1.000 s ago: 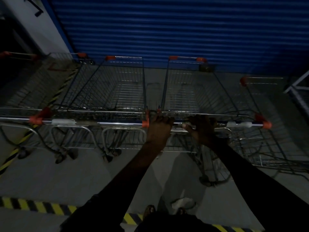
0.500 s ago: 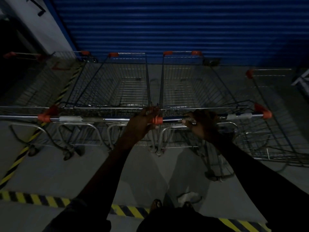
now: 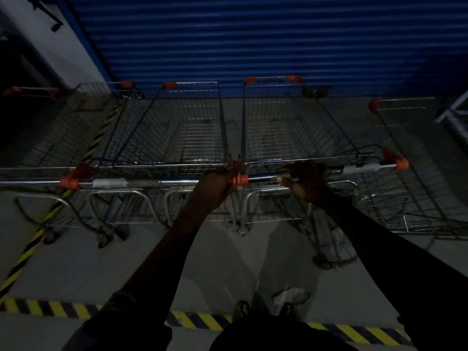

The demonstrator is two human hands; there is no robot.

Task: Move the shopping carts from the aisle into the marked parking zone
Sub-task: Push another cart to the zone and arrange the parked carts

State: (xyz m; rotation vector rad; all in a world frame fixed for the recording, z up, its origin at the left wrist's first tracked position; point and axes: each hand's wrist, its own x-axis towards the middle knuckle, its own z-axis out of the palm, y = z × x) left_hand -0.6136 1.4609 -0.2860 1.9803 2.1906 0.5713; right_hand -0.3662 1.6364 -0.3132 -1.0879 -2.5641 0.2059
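Note:
Two wire shopping carts stand side by side in front of a blue roller shutter. The left cart and the right cart nearly touch at their inner sides. My left hand grips the chrome bar just left of an orange end cap, where the two handles meet. My right hand grips the right cart's handle near its middle. The light is very dim.
Another cart stands at the far left and one more at the far right. Yellow-black floor tape runs across by my feet, and a diagonal strip runs along the left. A white scrap lies on the floor.
My left hand has shifted left along the bar, from the right of the orange end cap to its left. The right cart has closed up against the left one. My right hand keeps its grip.

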